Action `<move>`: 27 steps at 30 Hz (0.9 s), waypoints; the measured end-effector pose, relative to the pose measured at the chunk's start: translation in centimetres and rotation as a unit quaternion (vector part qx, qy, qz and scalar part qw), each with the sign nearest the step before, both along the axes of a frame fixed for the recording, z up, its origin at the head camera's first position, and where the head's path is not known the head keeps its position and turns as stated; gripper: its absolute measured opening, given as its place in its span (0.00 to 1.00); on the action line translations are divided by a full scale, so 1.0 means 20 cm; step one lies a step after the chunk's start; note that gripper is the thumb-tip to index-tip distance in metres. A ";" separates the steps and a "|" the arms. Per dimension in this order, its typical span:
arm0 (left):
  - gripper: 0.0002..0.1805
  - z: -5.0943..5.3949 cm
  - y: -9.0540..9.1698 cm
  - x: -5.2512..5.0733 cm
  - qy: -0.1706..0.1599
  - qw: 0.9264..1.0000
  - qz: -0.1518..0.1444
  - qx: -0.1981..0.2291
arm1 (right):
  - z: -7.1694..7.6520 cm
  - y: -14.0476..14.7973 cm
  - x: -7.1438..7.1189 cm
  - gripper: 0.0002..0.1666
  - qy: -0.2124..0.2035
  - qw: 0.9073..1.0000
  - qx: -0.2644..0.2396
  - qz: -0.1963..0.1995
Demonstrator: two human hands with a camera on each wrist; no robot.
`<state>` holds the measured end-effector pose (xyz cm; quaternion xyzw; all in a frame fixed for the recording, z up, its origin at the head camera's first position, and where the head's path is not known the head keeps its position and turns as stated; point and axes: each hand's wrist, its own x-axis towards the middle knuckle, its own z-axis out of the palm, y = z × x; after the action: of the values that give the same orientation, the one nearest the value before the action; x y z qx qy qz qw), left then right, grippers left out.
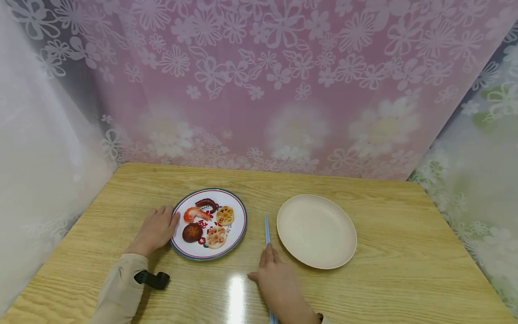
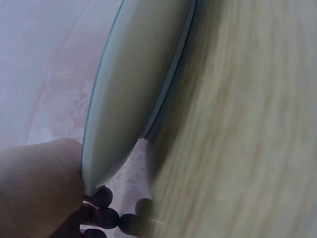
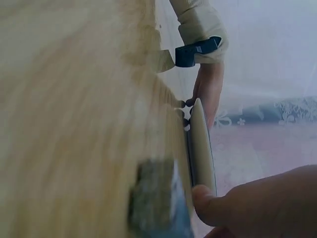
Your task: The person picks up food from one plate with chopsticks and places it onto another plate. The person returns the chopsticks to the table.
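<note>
A white plate with a green-blue rim [image 1: 238, 220] sits left of centre in the head view. On it lie a shrimp [image 1: 197, 214], a dark red tentacle piece [image 1: 207, 204], a shiitake mushroom [image 1: 192, 232] and two lotus root slices [image 1: 216, 237]. My left hand [image 1: 155, 227] holds this plate's left edge, fingertips under the rim in the left wrist view. Light blue chopsticks [image 1: 267, 229] lie lengthwise on the table, right of the plate. Over them is my right hand [image 1: 279, 279], fingers extended along them and thumb spread to the left. The hand hides their middle.
An empty-looking beige plate [image 1: 317, 231] stands right of the chopsticks. Everything rests on a wood-grain table [image 1: 388, 288]. Behind it hangs a pink floral curtain [image 1: 259, 112], with pale curtains at both sides. A black wrist camera [image 1: 154, 279] sits on the left sleeve.
</note>
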<state>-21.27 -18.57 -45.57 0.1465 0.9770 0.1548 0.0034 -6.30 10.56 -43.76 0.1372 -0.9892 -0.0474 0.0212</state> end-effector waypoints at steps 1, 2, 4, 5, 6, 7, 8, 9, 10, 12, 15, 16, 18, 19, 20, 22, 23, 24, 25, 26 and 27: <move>0.17 0.00 0.00 0.00 0.001 1.000 -0.001 0.001 | 0.00 -0.03 0.00 0.36 0.000 1.000 0.005 -0.014; 0.17 0.00 0.00 0.00 0.002 1.000 -0.001 0.001 | 0.01 -0.05 0.00 0.33 0.004 1.000 0.008 -0.026; 0.17 0.00 -0.01 0.00 0.002 1.000 -0.001 0.003 | 0.01 -0.10 0.01 0.26 0.020 0.999 0.017 -0.039; 0.17 -0.01 -0.01 0.00 0.003 1.000 -0.001 0.002 | 0.01 -0.12 0.01 0.23 0.023 0.999 0.016 -0.043; 0.17 0.00 -0.01 0.00 0.004 1.000 0.000 0.004 | 0.01 -0.14 0.01 0.21 0.024 0.999 0.016 -0.045; 0.17 0.00 -0.01 0.00 0.004 1.000 0.000 0.005 | 0.02 -0.15 0.01 0.20 0.022 0.999 0.014 -0.045; 0.17 0.00 -0.01 0.00 0.005 1.000 0.001 0.006 | 0.02 -0.16 0.01 0.19 0.020 0.999 0.011 -0.049; 0.17 0.00 -0.01 0.00 0.005 1.000 0.000 0.006 | 0.02 -0.17 0.01 0.19 0.019 0.998 0.007 -0.053; 0.17 0.00 -0.01 0.00 0.005 1.000 0.000 0.007 | 0.02 -0.18 0.00 0.20 0.019 0.998 0.000 -0.055; 0.18 0.00 -0.01 0.00 0.004 1.000 -0.001 0.007 | 0.02 -0.18 0.00 0.20 0.025 0.998 -0.008 -0.059; 0.18 0.00 0.00 -0.01 0.002 1.000 -0.001 0.006 | 0.01 -0.17 -0.02 0.18 0.054 0.997 -0.020 -0.053; 0.17 0.00 0.00 -0.01 0.002 1.000 0.000 0.005 | 0.01 -0.16 -0.02 0.18 0.063 0.997 -0.019 -0.048; 0.18 0.01 0.00 -0.01 0.001 1.000 0.000 0.006 | 0.01 -0.14 -0.04 0.18 0.070 0.997 -0.023 -0.037; 0.18 0.01 0.00 -0.01 0.002 1.000 -0.001 0.006 | 0.01 -0.13 -0.04 0.19 0.067 0.997 -0.023 -0.031; 0.19 0.01 0.00 -0.01 0.002 1.000 -0.001 0.006 | 0.01 -0.12 -0.04 0.20 0.058 0.998 -0.024 -0.025; 0.20 0.01 0.00 0.00 0.001 1.000 -0.002 0.006 | 0.02 -0.11 -0.05 0.22 0.040 0.999 -0.026 -0.015; 0.20 0.00 0.00 0.00 -0.001 1.000 -0.001 0.006 | 0.02 -0.10 -0.05 0.23 0.027 0.999 -0.030 -0.011; 0.20 0.00 0.00 0.00 -0.001 1.000 -0.001 0.005 | 0.03 -0.10 -0.06 0.23 0.018 0.999 -0.032 -0.009; 0.20 0.00 0.00 0.00 -0.002 1.000 0.000 0.006 | 0.03 -0.09 -0.06 0.24 0.005 0.999 -0.032 -0.008; 0.20 0.00 0.00 0.00 -0.002 1.000 0.001 0.006 | 0.03 -0.09 -0.06 0.23 -0.004 0.999 -0.038 -0.006; 0.20 0.00 0.00 0.00 -0.002 1.000 0.002 0.006 | 0.04 -0.08 -0.06 0.23 -0.013 0.999 -0.045 -0.006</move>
<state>-21.20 -18.56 -45.55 0.1444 0.9764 0.1605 0.0040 -7.46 8.90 -43.03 0.1306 -0.9913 -0.0015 0.0137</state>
